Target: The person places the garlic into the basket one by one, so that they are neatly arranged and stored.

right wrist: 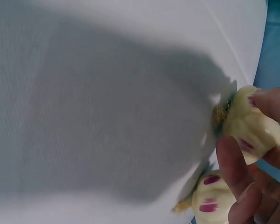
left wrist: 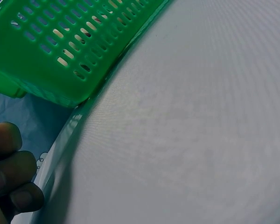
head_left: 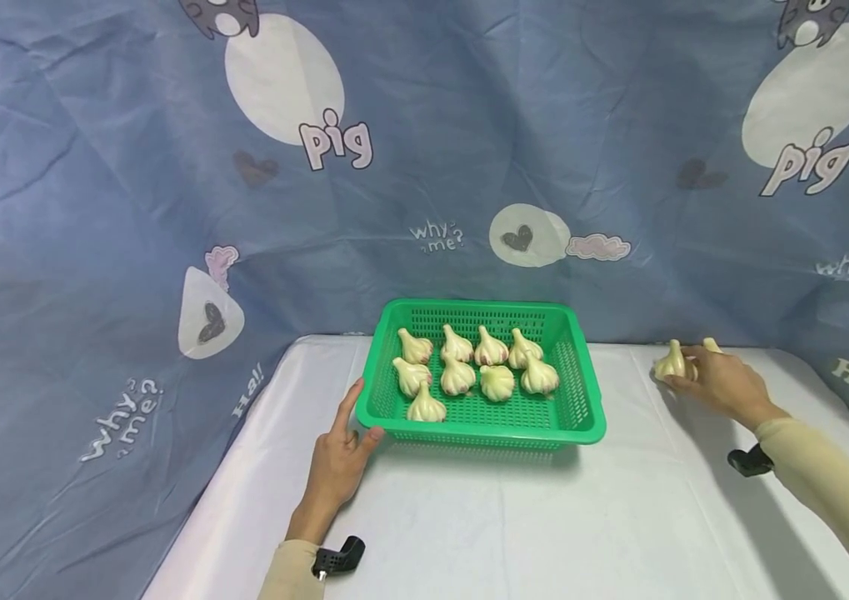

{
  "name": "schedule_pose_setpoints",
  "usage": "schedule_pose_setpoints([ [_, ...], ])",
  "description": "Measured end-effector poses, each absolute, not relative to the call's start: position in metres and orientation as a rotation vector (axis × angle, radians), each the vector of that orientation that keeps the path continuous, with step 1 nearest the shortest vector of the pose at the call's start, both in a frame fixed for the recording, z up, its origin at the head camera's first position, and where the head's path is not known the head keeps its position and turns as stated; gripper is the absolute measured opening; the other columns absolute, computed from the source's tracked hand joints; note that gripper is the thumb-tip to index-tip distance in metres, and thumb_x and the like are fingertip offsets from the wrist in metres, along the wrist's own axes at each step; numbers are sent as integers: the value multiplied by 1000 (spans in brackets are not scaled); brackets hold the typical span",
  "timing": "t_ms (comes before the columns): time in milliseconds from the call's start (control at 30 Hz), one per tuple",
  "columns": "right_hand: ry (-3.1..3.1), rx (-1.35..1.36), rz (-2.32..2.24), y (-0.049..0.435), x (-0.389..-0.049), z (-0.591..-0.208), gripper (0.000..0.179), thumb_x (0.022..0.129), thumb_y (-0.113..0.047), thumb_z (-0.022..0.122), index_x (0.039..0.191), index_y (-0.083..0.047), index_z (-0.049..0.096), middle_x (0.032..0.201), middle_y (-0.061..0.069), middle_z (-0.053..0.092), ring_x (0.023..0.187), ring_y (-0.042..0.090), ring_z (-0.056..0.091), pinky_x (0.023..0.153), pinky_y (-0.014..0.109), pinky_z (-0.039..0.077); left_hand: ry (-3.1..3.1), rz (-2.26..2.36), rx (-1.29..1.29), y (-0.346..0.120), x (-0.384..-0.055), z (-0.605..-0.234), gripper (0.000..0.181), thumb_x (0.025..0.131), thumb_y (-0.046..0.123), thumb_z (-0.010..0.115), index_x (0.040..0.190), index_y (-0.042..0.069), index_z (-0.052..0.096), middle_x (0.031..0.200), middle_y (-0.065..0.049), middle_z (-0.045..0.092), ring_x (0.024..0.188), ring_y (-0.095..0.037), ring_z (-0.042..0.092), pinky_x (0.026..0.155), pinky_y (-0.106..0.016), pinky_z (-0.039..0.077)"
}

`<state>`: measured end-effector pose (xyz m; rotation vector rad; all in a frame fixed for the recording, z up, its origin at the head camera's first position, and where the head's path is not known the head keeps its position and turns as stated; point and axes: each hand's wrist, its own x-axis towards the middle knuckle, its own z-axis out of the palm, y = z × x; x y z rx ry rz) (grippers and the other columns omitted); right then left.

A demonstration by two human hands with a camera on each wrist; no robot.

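At the front left corner of the green plastic basket [head_left: 480, 432], my left hand [head_left: 336, 462] has its index finger straight along the outer side and its thumb at the front rim. In the left wrist view the other fingers [left wrist: 16, 172] hang loosely curled below the basket's wall [left wrist: 42, 74]. Several pale garlic bulbs [head_left: 457, 377] lie inside the basket. Far to the right, my right hand [head_left: 727, 385] grips a garlic bulb [right wrist: 245, 123] between thumb and fingers at the table's back edge. Another garlic bulb [right wrist: 210, 198] sits close beside that hand.
A white cloth covers the table [head_left: 454, 525]. Behind it hangs a blue printed curtain [head_left: 409, 200], close to the basket's back rim and to the right hand. It also runs down the table's left side.
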<state>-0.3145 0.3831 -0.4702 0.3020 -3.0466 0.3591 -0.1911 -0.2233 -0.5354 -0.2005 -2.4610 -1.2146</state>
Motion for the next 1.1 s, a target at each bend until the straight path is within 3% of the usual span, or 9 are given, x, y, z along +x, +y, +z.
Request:
schedule_pose_setpoints([
  [167,-3034,267,388,381,-313,-474,73,98,-50,73,143,6,55,111,29,74,89,53,70,55,49,49,-2460,-1225,-204,-224,-190,-534,82,98,43,75,167,43,31,45,20,30,40,8,18,39,-17,18],
  [400,-3054,254,451,380,-313,-477,75,100,-49,72,146,6,51,101,25,75,72,32,67,52,40,44,-2457,-1222,-212,-225,-189,-533,82,98,43,75,167,42,31,44,20,30,40,9,18,39,-17,18],
  [600,-3078,254,456,381,-314,-476,72,102,-42,71,147,8,47,101,26,74,78,40,69,55,45,47,-2459,-1221,-205,-225,-190,-535,82,98,42,75,167,43,30,44,20,29,40,9,17,39,-18,19],
  [733,-3083,249,466,382,-315,-475,70,101,-37,73,145,10,47,97,22,72,79,39,69,59,48,49,-2455,-1228,-214,-223,-190,-535,82,98,42,76,167,42,30,44,20,30,40,9,17,39,-18,19],
  [900,-3058,280,556,381,-314,-469,68,100,-33,75,142,12,48,115,38,70,73,31,75,70,56,53,-2461,-1233,-218,-223,-190,-534,81,99,45,74,167,42,30,45,21,30,41,9,18,39,-18,19],
  [1100,-3023,327,788,371,-317,-452,71,103,-33,73,146,16,45,130,45,59,70,21,76,68,42,57,-2455,-1219,-210,-223,-190,-532,81,99,48,73,167,42,31,45,21,30,41,9,18,39,-18,18],
])
